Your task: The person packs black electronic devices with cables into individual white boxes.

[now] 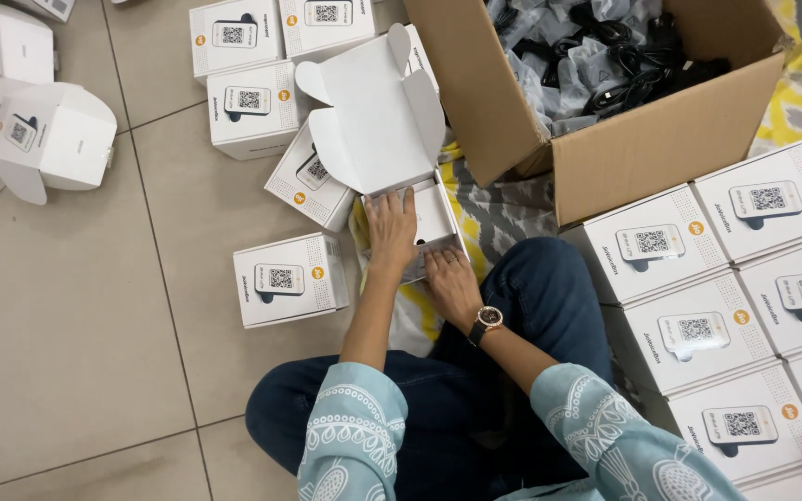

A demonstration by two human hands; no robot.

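White carton [420, 218], lid flaps up, sits on the floor before my knees: not yet closed. Closed cartons [285, 278] lie around, so I judge packing partly done. Left hand [392, 232] lies flat, fingers together, on its insert; right hand [449, 283] grips the near edge, possibly pinching it.

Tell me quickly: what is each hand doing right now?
Left hand: open, flat on the open small white cardboard box.
Right hand: fingers pressing the box's front; grip cannot be told.
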